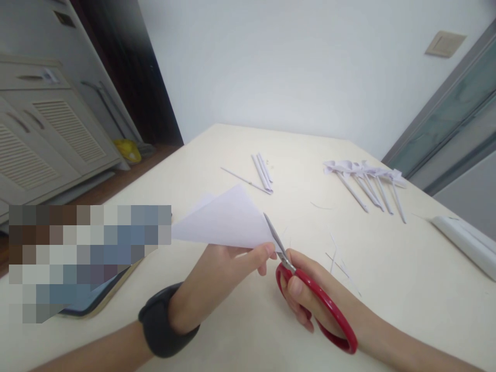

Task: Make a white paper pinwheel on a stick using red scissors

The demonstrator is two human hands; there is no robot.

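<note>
- Because the paper (230,219) looks light and bendy, its edge seems best to pinch.
- Left hand (227,264) pinches it; right hand (315,306) holds red scissors (333,306).

Reading the dial from the paper sheet (228,219), I have the left hand (232,266) at six o'clock under its near edge and the right hand (310,305) between four and five, its scissors (310,284) pointing toward eleven along the sheet's right edge. On the table (240,341), paper rolls (260,171) lie at one, a thin strip (244,179) to their left. I see paper-topped sticks (354,192) between two and three, with offcuts (335,261) nearer me, before four. A partly masked device (96,297) lies at eight; the wall (271,67) stands behind at twelve, the cabinet (60,126) at ten.
</note>
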